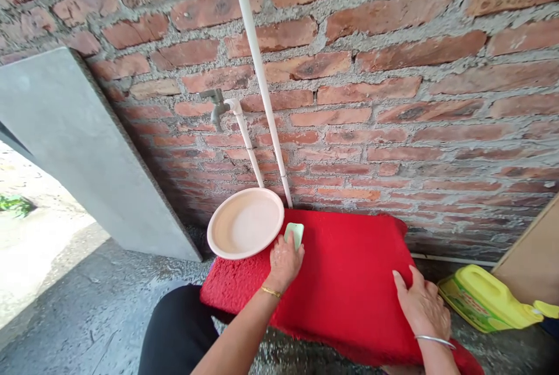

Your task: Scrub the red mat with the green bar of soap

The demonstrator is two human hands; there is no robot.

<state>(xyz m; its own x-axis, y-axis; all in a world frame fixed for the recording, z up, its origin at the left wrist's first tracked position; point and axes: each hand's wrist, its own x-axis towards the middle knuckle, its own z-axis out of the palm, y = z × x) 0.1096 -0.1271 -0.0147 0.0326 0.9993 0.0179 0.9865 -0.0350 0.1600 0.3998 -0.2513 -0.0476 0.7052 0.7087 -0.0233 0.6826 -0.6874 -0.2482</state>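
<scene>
My left hand (287, 257), with a gold-coloured bracelet at its wrist, is closed over a pale green rounded block (297, 230). It could be a soap bar or a brush back; its underside is hidden. The block rests against a red fuzzy cloth (345, 282) spread over a low support. At the cloth's right edge lies my right hand (423, 304), fingers apart and holding nothing, a silver bangle on its wrist. Close to the left hand, a pale pink basin (245, 223) sits tilted on the cloth's far left corner.
A yellow jug (484, 298) lies on its side on the floor at right. A tap (217, 108) and white pipes (257, 60) run along the brick wall (371, 89). A grey slab (100, 154) leans at left. The floor (109, 305) looks wet.
</scene>
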